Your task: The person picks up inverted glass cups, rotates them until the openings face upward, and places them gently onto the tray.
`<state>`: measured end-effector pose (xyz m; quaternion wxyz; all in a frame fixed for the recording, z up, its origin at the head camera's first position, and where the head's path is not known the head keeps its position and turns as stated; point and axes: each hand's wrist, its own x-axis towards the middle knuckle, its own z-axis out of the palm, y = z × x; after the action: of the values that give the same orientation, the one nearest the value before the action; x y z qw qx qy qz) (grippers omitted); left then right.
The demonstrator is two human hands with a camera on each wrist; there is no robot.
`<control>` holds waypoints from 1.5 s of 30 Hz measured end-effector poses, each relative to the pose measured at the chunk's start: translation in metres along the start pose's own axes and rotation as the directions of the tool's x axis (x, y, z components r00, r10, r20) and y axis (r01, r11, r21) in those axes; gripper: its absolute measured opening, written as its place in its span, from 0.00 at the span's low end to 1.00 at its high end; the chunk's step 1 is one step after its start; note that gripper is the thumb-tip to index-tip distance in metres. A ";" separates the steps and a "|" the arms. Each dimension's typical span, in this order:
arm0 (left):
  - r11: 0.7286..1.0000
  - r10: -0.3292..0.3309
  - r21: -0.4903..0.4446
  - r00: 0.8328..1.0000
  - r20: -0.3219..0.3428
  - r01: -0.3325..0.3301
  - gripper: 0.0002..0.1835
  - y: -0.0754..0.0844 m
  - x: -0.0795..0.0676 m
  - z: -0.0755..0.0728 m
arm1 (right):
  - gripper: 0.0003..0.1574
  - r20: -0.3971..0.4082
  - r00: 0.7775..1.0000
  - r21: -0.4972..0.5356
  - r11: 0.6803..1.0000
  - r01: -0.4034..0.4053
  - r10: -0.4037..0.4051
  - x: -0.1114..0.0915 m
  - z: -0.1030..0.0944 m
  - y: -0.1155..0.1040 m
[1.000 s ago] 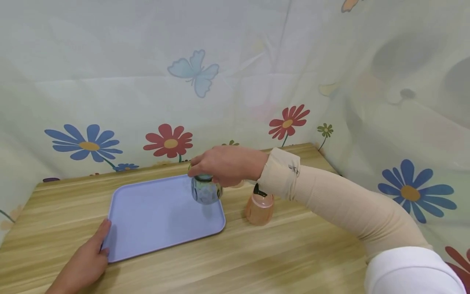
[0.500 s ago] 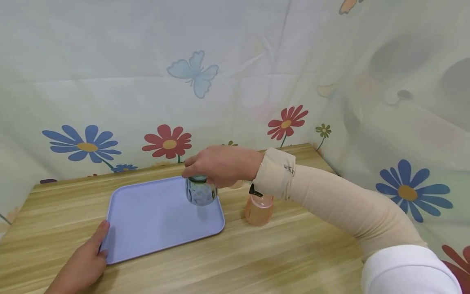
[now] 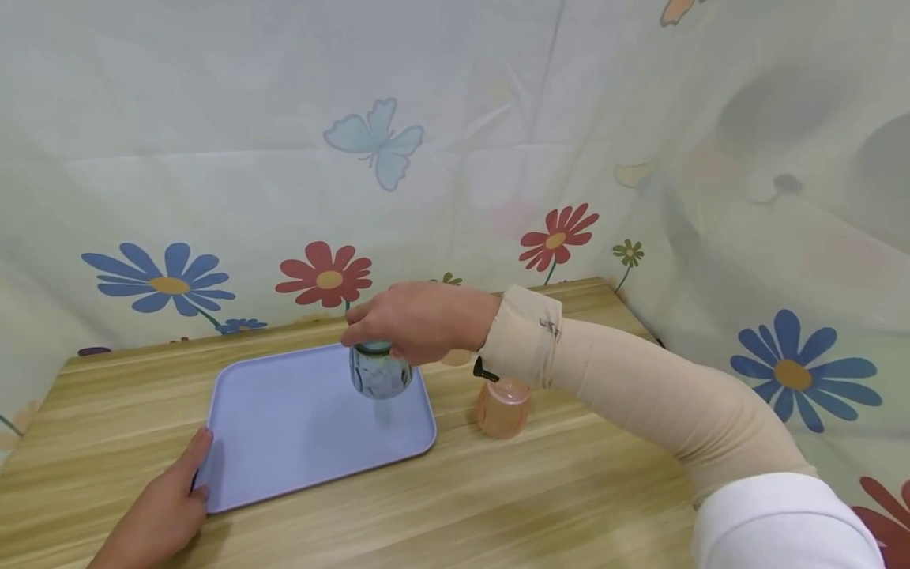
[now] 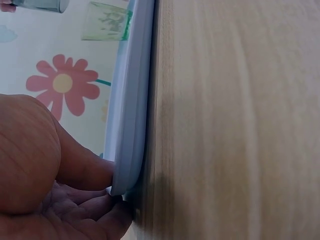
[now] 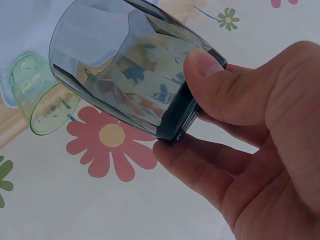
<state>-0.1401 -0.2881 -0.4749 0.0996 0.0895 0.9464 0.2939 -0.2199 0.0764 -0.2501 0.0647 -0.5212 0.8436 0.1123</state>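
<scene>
My right hand (image 3: 419, 320) grips a clear smoky-blue cup (image 3: 380, 375) by its thick dark base. The cup is bottom up over the right part of the lavender tray (image 3: 284, 442). In the right wrist view the thumb presses one side of the base of that cup (image 5: 135, 65), with fingers on the other. At the tray's left edge my left hand (image 3: 159, 506) pinches the rim; the left wrist view has the thumb on top and fingers beneath. A clear green cup (image 5: 42, 95) appears beyond the blue one, hidden behind my right hand in the head view.
An orange translucent cup (image 3: 503, 412) stands upside down on the wooden table (image 3: 498, 506), right of the tray. Part of a pale yellowish cup (image 3: 456, 358) shows below my right wrist. A flower-printed cloth (image 3: 455, 197) hangs along the table's back and right sides.
My right hand has shifted a little left with the blue cup, farther over the tray. The left hand keeps its hold on the tray, which stays in place.
</scene>
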 end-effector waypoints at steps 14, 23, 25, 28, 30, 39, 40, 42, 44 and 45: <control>1.000 0.000 0.018 1.000 0.003 0.000 0.38 -0.003 0.001 0.000 | 0.33 0.040 0.999 -0.050 0.999 0.011 -0.009 0.014 -0.006 -0.007; 1.000 -0.010 0.014 1.000 0.022 0.010 0.38 -0.003 0.002 -0.001 | 0.36 0.075 0.997 -0.054 0.999 -0.001 0.005 0.022 -0.013 -0.013; 1.000 0.008 0.023 1.000 0.001 -0.008 0.37 -0.003 0.001 0.000 | 0.36 0.075 0.997 -0.051 0.999 -0.001 0.005 0.023 -0.015 -0.014; 0.999 0.029 0.038 0.999 -0.026 -0.028 0.36 -0.002 -0.001 0.001 | 0.35 0.069 0.998 -0.052 0.999 0.009 -0.006 0.025 -0.016 -0.015; 0.999 0.032 0.042 0.999 -0.032 -0.031 0.36 -0.001 -0.001 0.001 | 0.35 0.064 0.998 -0.055 0.998 0.017 -0.013 0.027 -0.016 -0.016; 0.999 0.022 0.040 1.000 -0.022 -0.021 0.36 -0.004 -0.001 0.002 | 0.35 0.100 0.995 -0.069 0.997 0.020 -0.013 0.037 -0.020 -0.021; 0.999 0.019 0.036 1.000 -0.016 -0.018 0.37 -0.004 -0.001 0.002 | 0.35 0.101 0.995 -0.068 0.997 0.021 -0.014 0.038 -0.020 -0.022; 1.000 0.016 0.019 1.000 -0.005 -0.016 0.37 -0.005 0.000 0.002 | 0.36 0.098 0.995 -0.066 0.997 0.025 -0.018 0.040 -0.021 -0.022; 1.000 0.006 0.006 1.000 0.007 -0.006 0.37 -0.006 0.002 0.001 | 0.35 0.093 0.995 -0.061 0.998 0.029 -0.023 0.042 -0.022 -0.023; 1.000 0.002 0.001 1.000 0.012 -0.002 0.37 -0.005 0.002 0.001 | 0.35 0.089 0.996 -0.058 0.998 0.032 -0.027 0.042 -0.022 -0.023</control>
<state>-0.1422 -0.2916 -0.4785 0.1051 0.0922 0.9458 0.2932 -0.2176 0.0243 -0.2413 0.0881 -0.5298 0.8283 0.1595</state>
